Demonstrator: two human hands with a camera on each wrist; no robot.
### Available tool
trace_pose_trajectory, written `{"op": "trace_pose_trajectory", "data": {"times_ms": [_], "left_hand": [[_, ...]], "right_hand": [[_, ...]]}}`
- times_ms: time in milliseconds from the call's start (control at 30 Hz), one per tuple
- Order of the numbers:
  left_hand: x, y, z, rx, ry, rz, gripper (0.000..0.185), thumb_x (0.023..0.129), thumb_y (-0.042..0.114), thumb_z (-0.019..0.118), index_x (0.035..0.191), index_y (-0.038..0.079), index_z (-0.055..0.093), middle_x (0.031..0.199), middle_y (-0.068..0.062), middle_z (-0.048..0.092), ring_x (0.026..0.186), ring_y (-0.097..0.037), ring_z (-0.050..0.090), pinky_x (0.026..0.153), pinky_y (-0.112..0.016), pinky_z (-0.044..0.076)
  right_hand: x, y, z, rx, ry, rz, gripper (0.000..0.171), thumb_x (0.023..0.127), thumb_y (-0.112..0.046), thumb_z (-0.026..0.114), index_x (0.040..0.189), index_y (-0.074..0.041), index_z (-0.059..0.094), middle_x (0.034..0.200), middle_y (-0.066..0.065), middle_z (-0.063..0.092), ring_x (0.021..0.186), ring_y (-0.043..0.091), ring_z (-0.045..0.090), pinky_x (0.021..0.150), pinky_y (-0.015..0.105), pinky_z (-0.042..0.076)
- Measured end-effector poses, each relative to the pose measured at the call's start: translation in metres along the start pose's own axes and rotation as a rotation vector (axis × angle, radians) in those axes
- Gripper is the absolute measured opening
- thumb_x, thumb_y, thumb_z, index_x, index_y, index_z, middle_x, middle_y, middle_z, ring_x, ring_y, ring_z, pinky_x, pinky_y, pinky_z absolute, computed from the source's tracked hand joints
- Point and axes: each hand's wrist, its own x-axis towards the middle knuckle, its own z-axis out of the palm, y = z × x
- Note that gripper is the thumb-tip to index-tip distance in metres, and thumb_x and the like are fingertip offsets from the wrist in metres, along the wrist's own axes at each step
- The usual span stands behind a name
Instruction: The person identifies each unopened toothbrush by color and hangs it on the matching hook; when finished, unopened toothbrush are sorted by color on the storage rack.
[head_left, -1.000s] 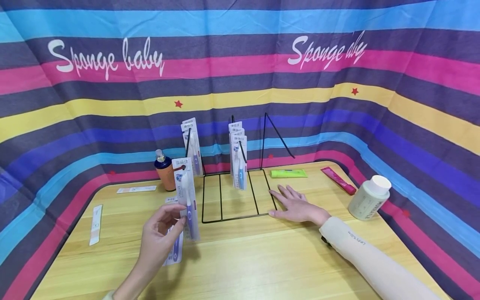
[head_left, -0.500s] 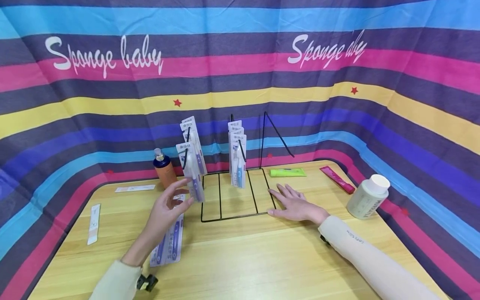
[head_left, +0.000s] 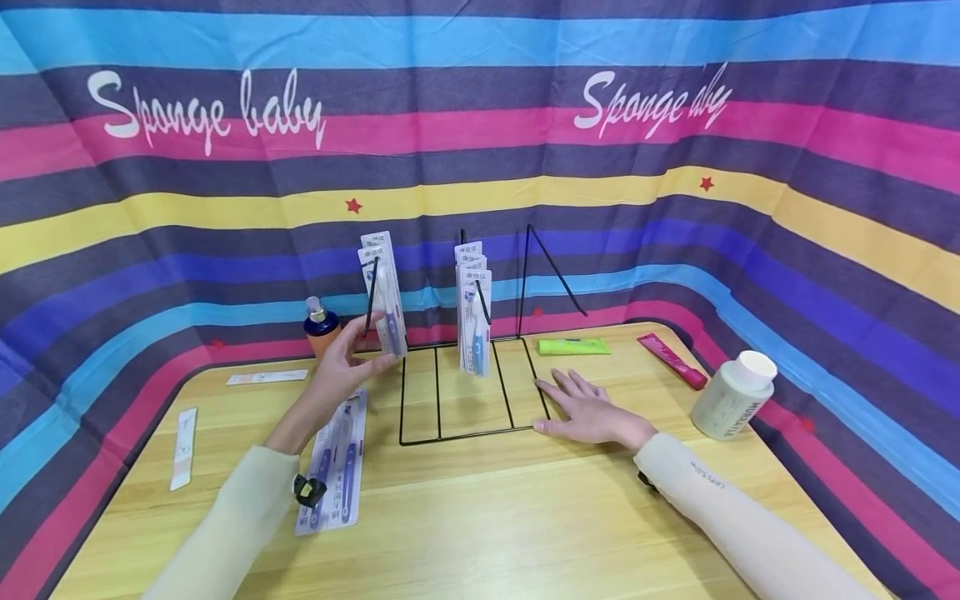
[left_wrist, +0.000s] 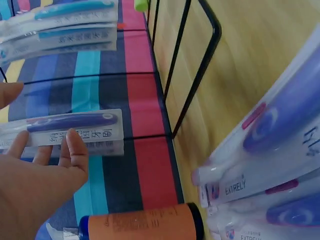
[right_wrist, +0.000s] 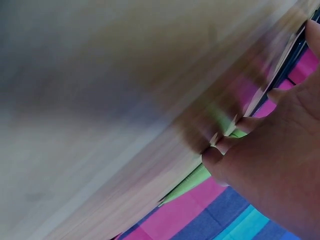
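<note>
A black wire rack (head_left: 457,433) stands at the back of the wooden table (head_left: 487,517). Blue toothbrush packs (head_left: 388,312) hang on its left hook and more packs (head_left: 475,321) on the middle hook. My left hand (head_left: 348,358) reaches up to the lowest left pack (left_wrist: 75,127); its straight fingers (left_wrist: 72,147) touch the card and the thumb stands apart from it. Loose toothbrush packs (head_left: 333,467) lie flat under that forearm. My right hand (head_left: 588,410) lies flat on the table, fingertips at the rack's right base wire.
An orange bottle (head_left: 321,325) with a blue cap stands left of the rack. A green tube (head_left: 573,346), a red sachet (head_left: 675,360) and a white bottle (head_left: 731,396) lie to the right. Two white strips (head_left: 183,446) lie at the left. A striped cloth backs the table.
My left hand carried a toothbrush pack up and forward from above the table to the rack's left hook, where it now hangs with the others. The right hand stayed put.
</note>
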Motion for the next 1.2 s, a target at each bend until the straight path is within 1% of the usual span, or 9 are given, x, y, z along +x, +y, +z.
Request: {"op": "trace_pose_trajectory", "data": {"times_ms": [167,300,367,467,667,733,833,1000,1200], "left_hand": [[0.004,-0.003,-0.006,0.025,-0.016,-0.01,0.075,0.107,0.018,0.075,0.171,0.021,0.036,0.165,-0.013,0.043,0.142,-0.041,0.047,0.104,-0.037,0.047],[-0.005,-0.004,-0.008,0.036,-0.01,-0.028,0.079,0.107,0.022,0.075,0.173,0.019,0.031,0.168,-0.014,0.04,0.145,-0.043,0.046,0.099,-0.03,0.051],[-0.012,-0.004,-0.008,0.026,0.001,-0.035,0.078,0.108,0.021,0.073,0.173,0.015,0.03,0.169,-0.018,0.038,0.146,-0.043,0.046,0.096,-0.025,0.053],[-0.027,-0.006,-0.007,0.013,0.029,-0.04,0.07,0.111,0.019,0.068,0.171,0.01,0.034,0.164,-0.021,0.043,0.143,-0.04,0.05,0.095,-0.022,0.053],[-0.063,-0.011,-0.004,-0.018,0.098,-0.051,0.056,0.113,0.02,0.064,0.163,0.003,0.044,0.157,-0.014,0.05,0.129,-0.023,0.057,0.095,-0.028,0.058],[-0.074,-0.012,-0.004,-0.021,0.132,-0.069,0.053,0.113,0.019,0.064,0.161,0.001,0.046,0.155,-0.015,0.052,0.126,-0.018,0.059,0.094,-0.029,0.059],[-0.091,-0.014,-0.006,0.001,0.178,-0.135,0.049,0.113,0.015,0.064,0.157,-0.001,0.049,0.151,-0.02,0.056,0.118,-0.012,0.063,0.092,-0.031,0.06],[-0.115,-0.02,-0.012,0.081,0.221,-0.321,0.051,0.11,0.015,0.067,0.156,-0.001,0.049,0.15,-0.026,0.056,0.108,-0.006,0.061,0.086,-0.03,0.06],[-0.137,-0.03,-0.022,0.148,0.198,-0.48,0.069,0.107,0.026,0.074,0.162,0.001,0.041,0.153,-0.029,0.049,0.122,-0.029,0.055,0.09,-0.031,0.053]], "right_hand": [[0.0,0.0,0.0,0.0,-0.002,0.0,0.089,0.107,-0.067,0.055,0.176,-0.019,0.025,0.181,0.02,0.007,0.164,0.05,0.001,0.122,0.08,0.007],[0.0,-0.001,0.0,-0.001,-0.002,-0.002,0.089,0.107,-0.068,0.054,0.176,-0.018,0.025,0.181,0.021,0.007,0.164,0.05,0.0,0.122,0.08,0.007],[-0.001,-0.001,0.0,0.0,-0.003,0.0,0.089,0.108,-0.067,0.054,0.176,-0.019,0.025,0.181,0.021,0.007,0.164,0.049,0.0,0.122,0.08,0.007],[-0.002,0.0,0.0,0.008,-0.002,-0.002,0.089,0.108,-0.066,0.055,0.176,-0.018,0.025,0.18,0.021,0.007,0.164,0.05,0.0,0.121,0.081,0.006],[-0.002,0.0,-0.001,0.023,-0.004,-0.007,0.087,0.108,-0.064,0.056,0.176,-0.018,0.025,0.18,0.021,0.008,0.164,0.05,0.0,0.12,0.082,0.006],[-0.002,0.0,-0.001,0.027,-0.002,-0.007,0.087,0.109,-0.064,0.056,0.176,-0.017,0.025,0.18,0.021,0.008,0.164,0.05,0.001,0.12,0.082,0.006],[-0.003,0.0,-0.002,0.027,0.0,-0.004,0.087,0.109,-0.063,0.056,0.175,-0.017,0.026,0.18,0.022,0.008,0.164,0.05,0.0,0.121,0.081,0.006],[-0.004,-0.001,-0.002,0.032,0.0,-0.003,0.086,0.109,-0.061,0.057,0.175,-0.016,0.026,0.18,0.022,0.008,0.164,0.05,0.0,0.12,0.082,0.006],[-0.004,-0.002,-0.002,0.037,-0.009,-0.012,0.086,0.109,-0.062,0.056,0.175,-0.016,0.025,0.18,0.021,0.008,0.164,0.05,0.0,0.12,0.082,0.006]]}}
